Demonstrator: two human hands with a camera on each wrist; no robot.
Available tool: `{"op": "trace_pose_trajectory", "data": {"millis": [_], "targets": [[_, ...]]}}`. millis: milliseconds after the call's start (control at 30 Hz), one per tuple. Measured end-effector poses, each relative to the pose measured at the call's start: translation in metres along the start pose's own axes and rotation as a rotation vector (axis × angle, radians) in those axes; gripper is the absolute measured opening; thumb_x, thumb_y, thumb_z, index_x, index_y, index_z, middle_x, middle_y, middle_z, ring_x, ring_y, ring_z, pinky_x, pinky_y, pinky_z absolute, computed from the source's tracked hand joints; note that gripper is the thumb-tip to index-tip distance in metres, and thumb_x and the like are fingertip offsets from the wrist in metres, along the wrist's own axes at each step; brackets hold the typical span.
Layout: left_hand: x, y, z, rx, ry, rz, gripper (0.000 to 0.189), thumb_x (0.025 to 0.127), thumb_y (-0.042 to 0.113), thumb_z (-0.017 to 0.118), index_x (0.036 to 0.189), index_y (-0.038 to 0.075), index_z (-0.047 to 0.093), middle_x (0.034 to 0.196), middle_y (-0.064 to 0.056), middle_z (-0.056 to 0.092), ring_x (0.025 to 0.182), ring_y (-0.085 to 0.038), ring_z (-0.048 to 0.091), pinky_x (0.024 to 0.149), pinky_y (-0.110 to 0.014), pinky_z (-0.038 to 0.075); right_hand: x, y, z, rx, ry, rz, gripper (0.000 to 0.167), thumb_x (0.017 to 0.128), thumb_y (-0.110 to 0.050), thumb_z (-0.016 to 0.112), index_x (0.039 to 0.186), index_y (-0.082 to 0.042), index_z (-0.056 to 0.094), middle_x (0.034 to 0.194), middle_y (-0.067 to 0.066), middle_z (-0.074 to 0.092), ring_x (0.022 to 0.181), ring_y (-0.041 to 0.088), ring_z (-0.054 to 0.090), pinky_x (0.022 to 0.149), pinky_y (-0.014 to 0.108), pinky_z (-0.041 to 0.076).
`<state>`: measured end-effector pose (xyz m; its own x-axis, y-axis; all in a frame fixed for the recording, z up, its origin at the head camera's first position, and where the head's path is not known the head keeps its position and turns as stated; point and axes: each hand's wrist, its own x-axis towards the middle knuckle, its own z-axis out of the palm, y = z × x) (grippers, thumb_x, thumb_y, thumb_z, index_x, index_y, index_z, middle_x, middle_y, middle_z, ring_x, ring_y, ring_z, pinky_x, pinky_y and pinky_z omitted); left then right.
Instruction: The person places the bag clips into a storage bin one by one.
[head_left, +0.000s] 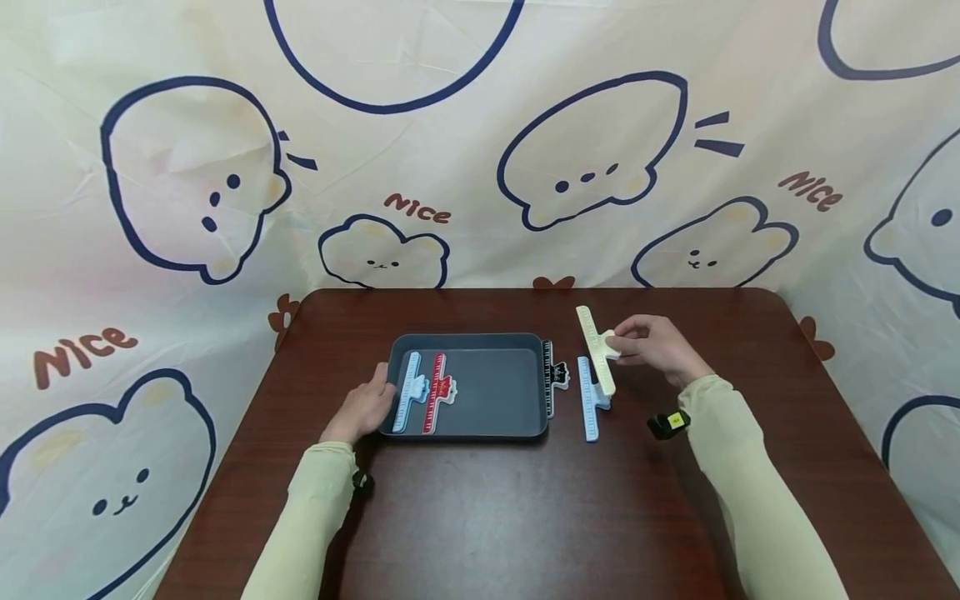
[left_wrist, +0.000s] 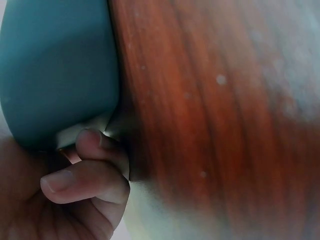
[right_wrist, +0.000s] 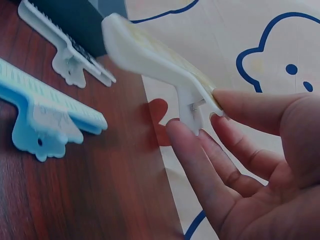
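My right hand (head_left: 654, 350) pinches a pale yellow bag clip (head_left: 597, 350) by its handle, above the table. In the right wrist view, the thumb and fingertips hold the raised clip (right_wrist: 155, 57) from both sides of its handle. Below it, a light blue clip (head_left: 588, 400) lies on the table. My left hand (head_left: 363, 404) holds the left rim of a dark grey baking tray (head_left: 491, 429), its fingers curled at the tray's edge in the left wrist view. Inside the tray are a blue clip (head_left: 409, 392) and a red clip (head_left: 433, 396), side by side.
A black clip (head_left: 550, 379) sits along the tray's right rim; whether it is clamped there I cannot tell. The brown wooden table (head_left: 480, 517) reaches back to a patterned curtain (head_left: 480, 250), which also hangs at both sides.
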<state>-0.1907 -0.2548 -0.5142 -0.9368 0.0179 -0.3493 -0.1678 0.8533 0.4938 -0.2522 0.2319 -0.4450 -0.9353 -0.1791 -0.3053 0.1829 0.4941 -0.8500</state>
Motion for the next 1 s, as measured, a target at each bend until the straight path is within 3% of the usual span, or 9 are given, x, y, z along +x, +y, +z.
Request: {"op": "trace_pose_trajectory", "data": {"millis": [367, 567, 867, 1000], "targets": [[0.001, 0.001, 0.001, 0.003, 0.002, -0.006, 0.063, 0.109, 0.031, 0.025, 0.164, 0.004, 0.009, 0.156, -0.031, 0.042, 0.137, -0.046, 0.048, 0.115, -0.062, 0.035, 0.002, -0.003, 0.012, 0.078, -0.027, -0.039, 0.049, 0.101, -0.018, 0.068, 0.142, 0.002, 0.052, 0.131, 0.030, 0.061, 0.097, 0.028, 0.072, 0.099, 0.053, 0.054], [0.001, 0.001, 0.000, 0.010, 0.001, 0.000, 0.063, 0.109, 0.031, 0.024, 0.164, 0.003, 0.009, 0.157, -0.032, 0.041, 0.138, -0.047, 0.047, 0.116, -0.062, 0.035, 0.005, -0.004, 0.018, 0.077, -0.037, -0.041, 0.045, 0.101, -0.018, 0.068, 0.140, 0.001, 0.057, 0.130, 0.028, 0.062, 0.098, 0.028, 0.071, 0.098, 0.049, 0.056], [0.001, 0.001, -0.001, 0.012, 0.006, 0.006, 0.061, 0.109, 0.030, 0.025, 0.162, 0.004, 0.012, 0.154, -0.032, 0.044, 0.134, -0.046, 0.051, 0.114, -0.062, 0.037, 0.008, -0.007, 0.027, 0.106, -0.058, -0.050, 0.041, 0.101, -0.017, 0.067, 0.137, 0.002, 0.060, 0.127, 0.027, 0.062, 0.109, 0.040, 0.070, 0.098, 0.050, 0.055], [0.000, 0.001, 0.000, 0.009, 0.008, 0.006, 0.061, 0.109, 0.030, 0.026, 0.162, 0.003, 0.013, 0.153, -0.032, 0.045, 0.132, -0.045, 0.053, 0.113, -0.062, 0.038, 0.010, -0.007, 0.033, 0.100, -0.073, -0.054, 0.041, 0.101, -0.017, 0.067, 0.137, 0.001, 0.060, 0.127, 0.026, 0.062, 0.107, 0.035, 0.071, 0.099, 0.051, 0.054]]}}
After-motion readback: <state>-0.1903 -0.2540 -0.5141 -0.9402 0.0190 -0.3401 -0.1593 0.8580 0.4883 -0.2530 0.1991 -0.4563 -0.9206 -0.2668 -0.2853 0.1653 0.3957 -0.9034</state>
